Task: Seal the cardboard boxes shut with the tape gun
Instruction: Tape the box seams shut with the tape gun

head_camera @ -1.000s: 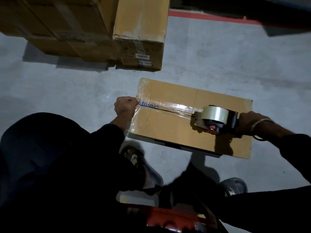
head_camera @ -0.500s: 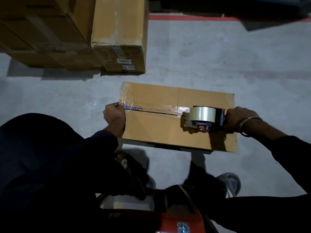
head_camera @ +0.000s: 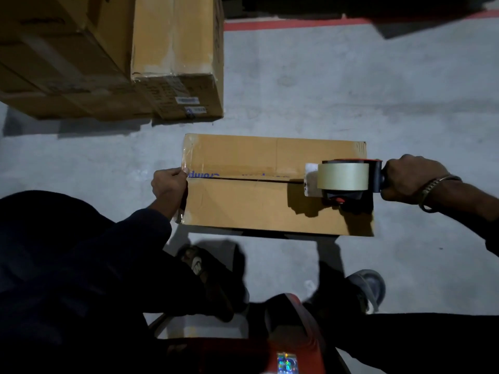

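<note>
A flat cardboard box (head_camera: 270,201) is lying on a grey concrete floor (head_camera: 351,90). The left hand (head_camera: 168,184) is pinching the tape end at the box's left edge, fingers curled. The right hand (head_camera: 410,182) is gripping the tape gun (head_camera: 345,182) at the box's right end. Stacked boxes (head_camera: 108,58) are sitting beyond the box, with a red floor line (head_camera: 297,24) farther back.

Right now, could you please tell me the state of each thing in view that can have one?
Flat brown cardboard box: flaps closed, clear tape along most of the seam.
Red-and-black tape gun: on the box near its right end, roll loaded.
Left hand: grip pinches the tape end at the left edge.
Right hand: grip round the gun's handle.
Stacked brown cartons: taped shut.
</note>
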### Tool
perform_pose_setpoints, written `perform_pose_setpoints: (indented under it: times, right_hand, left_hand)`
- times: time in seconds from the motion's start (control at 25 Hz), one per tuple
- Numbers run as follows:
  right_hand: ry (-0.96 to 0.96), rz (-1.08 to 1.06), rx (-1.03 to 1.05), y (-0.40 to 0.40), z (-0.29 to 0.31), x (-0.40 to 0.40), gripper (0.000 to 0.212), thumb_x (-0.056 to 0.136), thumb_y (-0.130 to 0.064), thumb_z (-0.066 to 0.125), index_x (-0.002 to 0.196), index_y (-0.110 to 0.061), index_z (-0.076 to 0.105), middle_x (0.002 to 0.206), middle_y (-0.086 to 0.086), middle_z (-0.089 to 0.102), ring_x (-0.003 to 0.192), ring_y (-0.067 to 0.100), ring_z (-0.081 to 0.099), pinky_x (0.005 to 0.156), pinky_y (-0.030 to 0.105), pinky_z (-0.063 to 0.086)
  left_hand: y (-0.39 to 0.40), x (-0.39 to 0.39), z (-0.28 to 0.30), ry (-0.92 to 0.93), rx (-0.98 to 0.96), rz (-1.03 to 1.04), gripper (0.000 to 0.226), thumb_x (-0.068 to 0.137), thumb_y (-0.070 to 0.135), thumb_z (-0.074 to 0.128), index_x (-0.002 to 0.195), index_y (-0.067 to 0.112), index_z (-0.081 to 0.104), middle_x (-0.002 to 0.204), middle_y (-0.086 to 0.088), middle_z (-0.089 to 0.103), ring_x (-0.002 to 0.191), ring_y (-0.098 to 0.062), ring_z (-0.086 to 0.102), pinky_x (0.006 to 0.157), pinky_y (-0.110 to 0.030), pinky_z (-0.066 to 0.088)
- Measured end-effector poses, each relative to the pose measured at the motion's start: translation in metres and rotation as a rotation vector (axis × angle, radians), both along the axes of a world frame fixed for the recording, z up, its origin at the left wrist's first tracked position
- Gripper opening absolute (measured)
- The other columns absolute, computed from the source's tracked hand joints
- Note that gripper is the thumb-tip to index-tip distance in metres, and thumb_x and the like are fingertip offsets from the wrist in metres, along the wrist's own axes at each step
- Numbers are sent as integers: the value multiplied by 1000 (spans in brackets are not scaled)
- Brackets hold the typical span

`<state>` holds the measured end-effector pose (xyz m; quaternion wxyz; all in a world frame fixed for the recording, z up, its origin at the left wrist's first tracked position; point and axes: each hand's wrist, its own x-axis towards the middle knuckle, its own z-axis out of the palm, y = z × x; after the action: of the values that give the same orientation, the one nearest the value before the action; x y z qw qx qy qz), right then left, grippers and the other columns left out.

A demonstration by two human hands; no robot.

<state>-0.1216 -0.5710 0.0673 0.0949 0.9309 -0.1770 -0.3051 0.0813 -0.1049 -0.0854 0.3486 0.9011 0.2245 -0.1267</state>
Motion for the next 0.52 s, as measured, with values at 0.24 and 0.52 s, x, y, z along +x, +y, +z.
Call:
perform_pose_setpoints:
  times: [0.24,0.52]
  right_hand:
    - [18,-12,-46,-14,-14,-3,24,82,-39,67,100,-24,71,87,8,56,92,35,69,67,31,46]
    - [108,-145,-80,-71,-35,-31,33,83,-39,66,110,-20,68,112,14,66,100,35,67,72,32,45]
  left_hand:
    - [6,5,-3,2,-54,-26,35,87,41,79,116,21,80,112,-10,79,107,-32,72,100,-41,56]
    - [11,10,-17,13,-81,42,39,80,46,82,112,24,81,101,-8,80,95,-31,76,93,-44,61]
